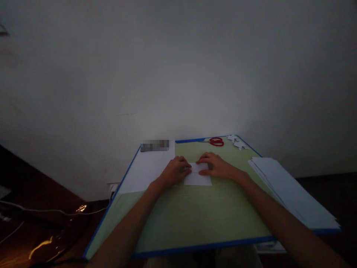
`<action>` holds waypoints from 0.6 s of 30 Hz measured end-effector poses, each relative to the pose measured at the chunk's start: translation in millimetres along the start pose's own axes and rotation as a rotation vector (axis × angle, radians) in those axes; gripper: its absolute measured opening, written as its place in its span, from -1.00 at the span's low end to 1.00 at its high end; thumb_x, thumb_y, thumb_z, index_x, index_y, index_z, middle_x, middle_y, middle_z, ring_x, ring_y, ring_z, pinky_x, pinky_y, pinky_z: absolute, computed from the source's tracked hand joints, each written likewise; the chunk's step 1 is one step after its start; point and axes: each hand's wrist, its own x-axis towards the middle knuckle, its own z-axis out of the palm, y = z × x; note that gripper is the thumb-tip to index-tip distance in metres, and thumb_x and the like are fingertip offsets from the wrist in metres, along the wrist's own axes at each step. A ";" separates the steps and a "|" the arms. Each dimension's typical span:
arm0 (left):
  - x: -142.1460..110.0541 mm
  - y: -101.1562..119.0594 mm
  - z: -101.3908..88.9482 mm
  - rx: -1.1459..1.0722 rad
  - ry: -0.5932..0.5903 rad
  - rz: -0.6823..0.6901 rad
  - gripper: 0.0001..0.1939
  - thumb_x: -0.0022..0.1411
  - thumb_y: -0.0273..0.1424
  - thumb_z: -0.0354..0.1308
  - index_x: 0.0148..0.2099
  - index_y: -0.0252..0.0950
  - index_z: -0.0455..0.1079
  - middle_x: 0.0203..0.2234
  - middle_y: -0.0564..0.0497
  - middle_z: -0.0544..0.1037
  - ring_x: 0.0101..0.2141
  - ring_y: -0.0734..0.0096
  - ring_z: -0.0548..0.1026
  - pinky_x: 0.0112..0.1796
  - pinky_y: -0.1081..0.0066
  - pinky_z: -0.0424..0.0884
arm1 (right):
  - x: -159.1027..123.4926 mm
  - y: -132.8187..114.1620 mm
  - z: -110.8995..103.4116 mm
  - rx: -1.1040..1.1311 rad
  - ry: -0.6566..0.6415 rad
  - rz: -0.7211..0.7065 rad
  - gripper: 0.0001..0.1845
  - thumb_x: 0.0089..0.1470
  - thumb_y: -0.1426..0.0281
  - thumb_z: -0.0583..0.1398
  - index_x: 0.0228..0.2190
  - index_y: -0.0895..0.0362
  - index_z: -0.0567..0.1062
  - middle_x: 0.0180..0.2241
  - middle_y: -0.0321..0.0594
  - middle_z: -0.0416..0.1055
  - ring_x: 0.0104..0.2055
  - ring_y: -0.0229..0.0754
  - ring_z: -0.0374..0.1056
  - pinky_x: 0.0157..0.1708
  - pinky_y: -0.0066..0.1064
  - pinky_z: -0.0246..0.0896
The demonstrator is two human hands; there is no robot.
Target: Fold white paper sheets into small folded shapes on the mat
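A small white piece of paper [198, 180] lies near the middle of the green tabletop, with a faint line or crease running across it. At its left edge, my left hand [175, 170] has its fingers and thumb drawn together on the paper. My right hand [216, 165] is curved over the right edge, its thumb and forefinger both touching the sheet with a small gap between them. The undersides of the fingers are hidden.
A large white sheet [150, 169] lies at the left, with a blurred-out item [154, 145] at its top. Red-handled scissors [216, 141] and paper scraps [238, 142] lie at the back. Stacked white paper [290, 190] reaches the right edge of the blue-rimmed table [206, 219]. A wall stands behind.
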 end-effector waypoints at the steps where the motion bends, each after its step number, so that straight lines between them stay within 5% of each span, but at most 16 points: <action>1: -0.1 -0.5 1.5 0.000 0.010 -0.012 -0.86 0.25 -0.43 0.30 -0.14 -0.28 0.61 -0.16 -0.13 0.57 -0.07 0.16 0.50 0.03 0.19 0.41 | 0.1 -0.9 0.7 -0.005 -0.009 0.010 -0.56 0.05 0.22 0.39 -0.02 0.02 0.60 0.00 -0.07 0.44 0.11 0.08 0.30 0.16 -0.01 0.15; 9: 0.7 0.4 2.9 -0.036 -0.016 -0.064 -0.76 0.23 -0.45 0.31 -0.03 -0.29 0.56 -0.05 -0.13 0.58 0.03 0.12 0.46 0.11 0.14 0.35 | 2.6 -11.5 10.2 -0.011 0.015 0.139 -0.55 0.11 0.26 0.33 0.06 -0.02 0.55 0.05 -0.09 0.41 0.16 0.08 0.26 0.15 0.00 0.08; 18: 8.7 14.0 3.4 -0.026 -0.066 -0.294 -0.72 0.17 -0.44 0.31 -0.03 -0.22 0.53 -0.01 -0.09 0.52 0.08 0.07 0.41 0.13 0.07 0.31 | 18.4 -39.3 30.6 -0.085 0.097 0.531 -0.41 -0.04 0.17 0.38 0.07 -0.18 0.53 0.03 -0.14 0.36 0.18 0.11 0.21 0.15 0.03 -0.04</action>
